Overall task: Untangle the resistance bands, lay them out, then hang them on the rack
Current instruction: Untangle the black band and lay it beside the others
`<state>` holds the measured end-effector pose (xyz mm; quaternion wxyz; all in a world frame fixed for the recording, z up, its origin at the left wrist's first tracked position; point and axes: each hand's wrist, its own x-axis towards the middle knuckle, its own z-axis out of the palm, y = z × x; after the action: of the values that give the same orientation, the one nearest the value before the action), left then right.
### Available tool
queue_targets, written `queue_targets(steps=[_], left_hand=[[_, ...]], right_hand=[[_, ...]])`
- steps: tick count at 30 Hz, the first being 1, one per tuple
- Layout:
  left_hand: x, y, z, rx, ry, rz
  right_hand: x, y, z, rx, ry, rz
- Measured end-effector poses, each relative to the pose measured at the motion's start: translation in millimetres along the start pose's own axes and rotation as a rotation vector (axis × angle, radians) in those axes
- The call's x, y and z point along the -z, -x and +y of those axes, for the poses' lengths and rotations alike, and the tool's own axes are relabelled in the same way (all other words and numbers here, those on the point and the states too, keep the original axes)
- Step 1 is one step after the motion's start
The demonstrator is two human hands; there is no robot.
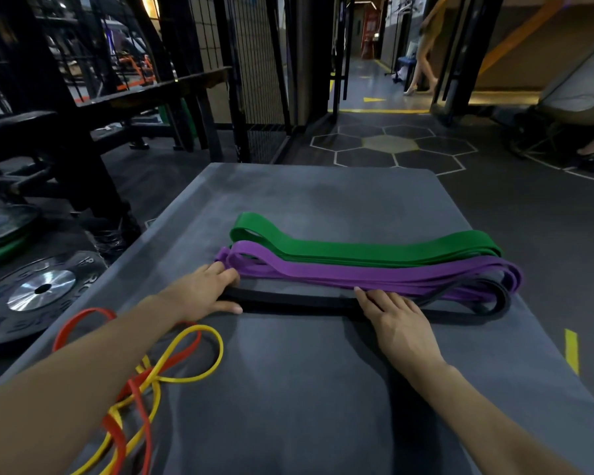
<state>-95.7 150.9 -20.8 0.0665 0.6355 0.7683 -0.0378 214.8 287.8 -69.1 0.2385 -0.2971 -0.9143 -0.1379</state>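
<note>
A dim gym floor surrounds the grey table (306, 389). On it the black band (288, 301) lies flat just beside the purple band (357, 272) and green band (357, 246). The left hand (203, 293) holds its end with relaxed fingers; the right hand (396, 318) presses it with straight fingers. Best smooth outward, keeping it parallel, before tackling the tangled red and yellow bands (165, 368).
</note>
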Motion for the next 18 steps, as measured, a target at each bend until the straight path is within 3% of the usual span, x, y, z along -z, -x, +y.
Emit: queue_targets(steps=[2,5,7,9,14,18], left_hand=[[3,3,0,-0.068,-0.067,0.095],[10,6,5,-0.367,-0.435,0.45],[8,9,9,-0.57,-0.533,0.533],[4,11,10,-0.658,-0.554,0.553],[4,20,12,-0.603,-0.595,0.627],[7,12,21,-0.441,-0.468,0.496]], right_hand=[[-2,0,2,0.001,0.011,-0.005],[-5,2,4,-0.009,0.001,0.014],[-5,4,3,-0.026,-0.041,0.015],[-3,5,2,-0.033,-0.067,0.004],[0,6,1,-0.031,-0.084,0.002],[-3,7,2,-0.036,-0.102,-0.004]])
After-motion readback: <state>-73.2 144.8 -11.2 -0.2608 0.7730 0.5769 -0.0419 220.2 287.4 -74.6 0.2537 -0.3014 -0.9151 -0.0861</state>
